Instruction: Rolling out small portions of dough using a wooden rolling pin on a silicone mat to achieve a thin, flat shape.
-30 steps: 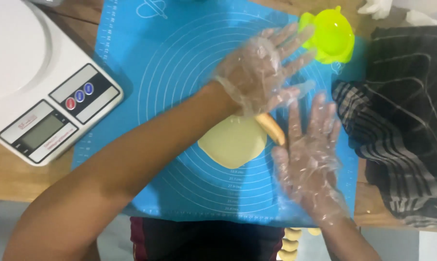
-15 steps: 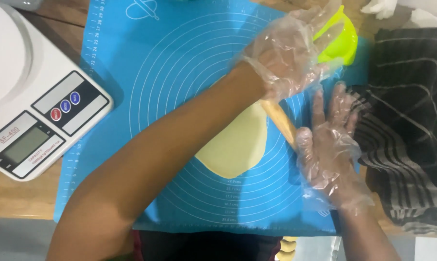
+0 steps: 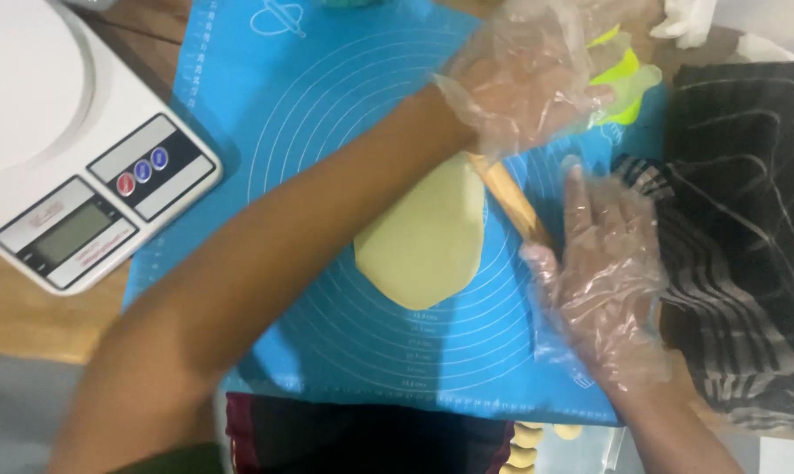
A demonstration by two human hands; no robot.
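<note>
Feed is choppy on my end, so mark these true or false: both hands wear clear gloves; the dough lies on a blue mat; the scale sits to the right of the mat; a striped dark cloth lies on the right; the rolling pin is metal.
1. Both hands, left hand and right hand, wear clear gloves: true.
2. The dough lies on a blue mat: true.
3. The scale sits to the right of the mat: false, it is on the left.
4. A striped dark cloth lies on the right: true.
5. The rolling pin is metal: false, it looks wooden.

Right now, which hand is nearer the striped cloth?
Right. The right hand lies flat on the mat, at the striped cloth's left edge. The left hand is farther up-left, over the rolling pin.
</note>
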